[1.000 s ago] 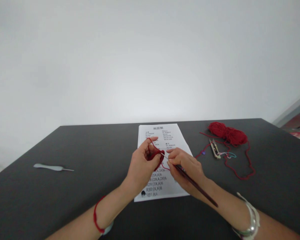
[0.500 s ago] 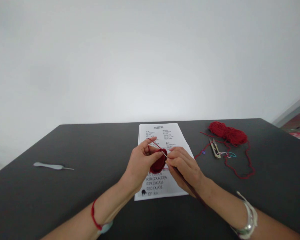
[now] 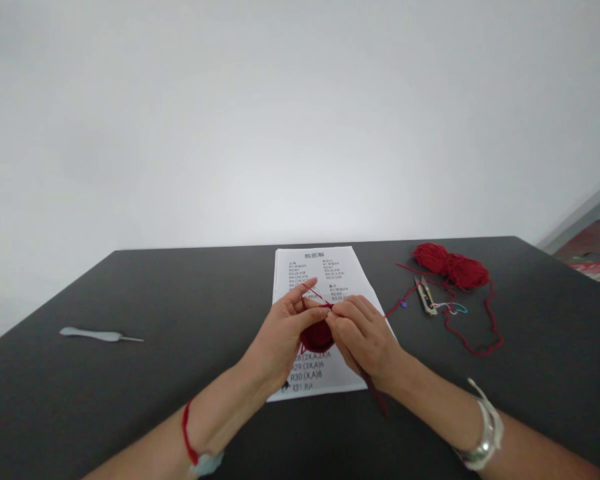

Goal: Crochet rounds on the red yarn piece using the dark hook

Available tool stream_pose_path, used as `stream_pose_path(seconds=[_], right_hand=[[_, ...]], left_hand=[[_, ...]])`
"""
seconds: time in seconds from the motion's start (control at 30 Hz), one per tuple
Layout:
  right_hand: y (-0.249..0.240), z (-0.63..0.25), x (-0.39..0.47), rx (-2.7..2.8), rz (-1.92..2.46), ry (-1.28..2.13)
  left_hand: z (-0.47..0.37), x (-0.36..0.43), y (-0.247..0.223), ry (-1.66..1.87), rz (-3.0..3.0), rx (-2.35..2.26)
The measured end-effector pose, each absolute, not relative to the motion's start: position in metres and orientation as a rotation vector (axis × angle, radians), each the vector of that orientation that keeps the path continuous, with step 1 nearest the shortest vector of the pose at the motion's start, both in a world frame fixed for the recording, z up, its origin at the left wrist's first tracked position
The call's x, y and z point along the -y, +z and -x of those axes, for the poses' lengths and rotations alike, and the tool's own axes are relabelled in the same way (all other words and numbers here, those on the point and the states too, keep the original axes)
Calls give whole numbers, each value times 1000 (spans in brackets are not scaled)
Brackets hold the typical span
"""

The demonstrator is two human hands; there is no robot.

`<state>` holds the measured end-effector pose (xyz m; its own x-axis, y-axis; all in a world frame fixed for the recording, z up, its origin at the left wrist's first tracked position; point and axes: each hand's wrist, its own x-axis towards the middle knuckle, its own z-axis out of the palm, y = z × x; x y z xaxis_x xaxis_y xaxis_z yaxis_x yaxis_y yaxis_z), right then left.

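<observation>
Between my hands is a small dark red crochet piece (image 3: pixel 318 337), cupped in shape. My left hand (image 3: pixel 286 328) pinches its upper edge between thumb and fingers, with red yarn (image 3: pixel 314 291) running taut over the raised index finger. My right hand (image 3: pixel 363 333) is closed around a crochet hook whose dark reddish-brown handle (image 3: pixel 377 395) sticks out below the palm. The hook's tip is hidden by my fingers at the edge of the piece. Under both hands lies a printed sheet (image 3: pixel 340 373) with rows of pattern text, partly covered.
A skein of red yarn (image 3: pixel 450 265) lies at the back right, its strand looping on the dark table (image 3: pixel 190 293). Near it are thread snips (image 3: pixel 425 297), a teal stitch marker (image 3: pixel 459 309) and a purple one (image 3: pixel 403 304). A grey-handled hook (image 3: pixel 97 335) rests at the left.
The hook's metal shaft, visible before, is now hidden behind my right fingers, which have moved close to my left thumb. The handle tilts more steeply downward. The whole view has shifted slightly.
</observation>
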<state>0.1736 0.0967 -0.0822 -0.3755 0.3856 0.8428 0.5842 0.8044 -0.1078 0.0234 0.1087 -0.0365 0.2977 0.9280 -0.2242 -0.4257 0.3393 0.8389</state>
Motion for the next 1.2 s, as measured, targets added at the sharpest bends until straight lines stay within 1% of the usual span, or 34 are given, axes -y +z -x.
stream_pose_path(seconds=[0.07,0.23,0.3,0.33,0.4,0.53,0.57,0.7,0.73,0.8,0.87,0.93,1.0,1.07,1.2], right_hand=[[-86,-168,-94,1877,762,-15],[-84,-162,-93,1321,744,859],[-81,-162,-95,1161,679,1064],[-80,-163,-95,1122,657,1100],[-78,-165,-94,1128,683,1068],[-72,-165,-87,1215,823,881],[-70,-164,-86,1188,833,908],[-63,-163,-87,976,788,1223],[-62,-163,-88,995,798,1226],[-63,-167,-89,1178,860,1060],[-64,-172,-89,1461,866,757],[-65,-175,-88,1719,774,483],[-64,-177,-86,1875,669,349],[-63,-177,-86,1838,701,398],[-64,-175,-90,1365,877,862]], left_hand=[[-26,-106,-40,1083,-827,-805],[-26,-105,-40,1126,-929,-842],[-24,-107,-38,1155,-957,-858],[-23,-108,-38,1170,-974,-872],[-21,-110,-37,1197,-1013,-915],[-19,-112,-37,1213,-1190,-974],[-18,-112,-37,1227,-1267,-988],[-15,-113,-40,1255,-1507,-1050],[-14,-113,-41,1238,-1520,-1049],[-12,-115,-42,1197,-1501,-1025],[-11,-117,-42,1170,-1458,-992],[-11,-118,-41,1161,-1422,-970],[-11,-118,-40,1156,-1421,-963],[-11,-118,-40,1152,-1456,-975],[-11,-118,-40,1157,-1533,-1021]])
